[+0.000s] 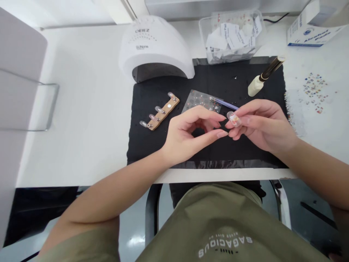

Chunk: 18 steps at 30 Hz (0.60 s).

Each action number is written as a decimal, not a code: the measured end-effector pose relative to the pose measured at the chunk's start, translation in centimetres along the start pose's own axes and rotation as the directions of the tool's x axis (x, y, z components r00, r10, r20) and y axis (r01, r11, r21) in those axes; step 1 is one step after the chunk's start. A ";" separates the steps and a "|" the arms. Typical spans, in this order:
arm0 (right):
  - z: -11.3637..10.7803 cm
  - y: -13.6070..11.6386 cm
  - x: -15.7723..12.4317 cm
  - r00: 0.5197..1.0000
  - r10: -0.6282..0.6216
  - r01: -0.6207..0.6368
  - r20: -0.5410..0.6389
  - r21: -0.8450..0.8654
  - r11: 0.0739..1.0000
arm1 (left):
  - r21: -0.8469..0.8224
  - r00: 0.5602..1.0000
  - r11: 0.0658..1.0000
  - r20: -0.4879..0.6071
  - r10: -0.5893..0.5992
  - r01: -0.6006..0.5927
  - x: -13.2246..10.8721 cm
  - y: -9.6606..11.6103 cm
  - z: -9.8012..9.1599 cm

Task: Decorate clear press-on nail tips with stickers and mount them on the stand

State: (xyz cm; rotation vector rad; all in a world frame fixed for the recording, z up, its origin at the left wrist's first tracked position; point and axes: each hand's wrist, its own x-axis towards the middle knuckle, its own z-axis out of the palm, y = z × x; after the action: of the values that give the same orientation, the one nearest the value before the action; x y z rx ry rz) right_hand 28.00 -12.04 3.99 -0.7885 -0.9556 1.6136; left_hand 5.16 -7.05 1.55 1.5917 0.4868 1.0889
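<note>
Over a black mat (152,145), my right hand (261,125) pinches a clear false nail tip (233,119) with small coloured decorations on it. A thin purple tool (224,103) sticks out from behind the same hand's fingers. My left hand (188,134) is curled beside it, its thumb and forefinger close to the nail tip, with nothing visibly held. Behind my hands lies a clear sticker sheet (200,100) with small round pieces. Further left, a tan wooden strip (163,111) carries several clear nail tips.
A white nail lamp (154,47) stands at the back of the white table. A clear box of paper packets (231,36) and a white carton (313,27) sit behind the mat. A small bottle with a brush handle (263,78) lies on the mat; loose coloured bits (315,91) are scattered right.
</note>
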 end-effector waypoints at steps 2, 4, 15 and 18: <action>-0.2 0.1 0.0 1.000 0.000 0.000 0.001 0.008 1.000 | 0.009 1.000 1.000 0.003 -0.003 0.003 0.0 0.1 0.1; -0.3 0.1 0.0 1.000 0.009 -0.009 0.013 0.016 1.000 | 0.010 1.000 1.000 0.014 -0.011 0.011 0.0 0.2 0.1; -0.4 -0.4 -0.2 0.999 -0.005 0.003 -0.041 -0.047 0.999 | 0.561 0.982 0.808 0.055 0.181 -0.180 3.0 4.2 -9.4; -0.2 -0.3 -0.2 0.996 -0.009 0.003 -0.084 -0.068 0.998 | 0.829 0.988 0.540 -0.143 -0.051 0.147 2.6 6.0 -11.4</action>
State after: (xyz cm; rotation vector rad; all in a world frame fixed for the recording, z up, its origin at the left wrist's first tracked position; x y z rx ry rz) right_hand 28.42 -12.17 4.19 -0.8926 -0.9555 1.5372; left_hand -4.52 -0.77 7.92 2.3044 1.3162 0.8726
